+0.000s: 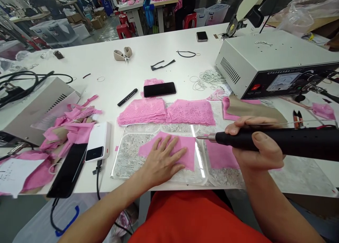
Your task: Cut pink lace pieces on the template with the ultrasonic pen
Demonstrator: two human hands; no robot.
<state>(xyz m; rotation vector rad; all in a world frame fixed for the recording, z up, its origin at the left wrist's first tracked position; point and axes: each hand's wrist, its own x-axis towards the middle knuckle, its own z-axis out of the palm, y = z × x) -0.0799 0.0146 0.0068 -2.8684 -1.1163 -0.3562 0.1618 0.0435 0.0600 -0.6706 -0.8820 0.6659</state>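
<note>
My left hand [162,161] lies flat with spread fingers on a pink fabric piece [186,149], which rests on a clear plastic plate [127,165]. My right hand [258,147] is wrapped round a black handheld tool [299,140]. The tool's metal tip points left and is at the right edge of that pink piece. Another pink piece [221,154] lies under and beside the tool, right of the plate. Behind the plate sit two stacks of pink lace, a left one [143,111] and a right one [190,112].
A black phone [159,89] and a marker [127,97] lie behind the lace. A grey power unit [265,59] stands at the back right. At left are pink scraps [75,126], a white power bank [99,140] and a cabled phone [69,170]. Snips [123,54] lie farther back.
</note>
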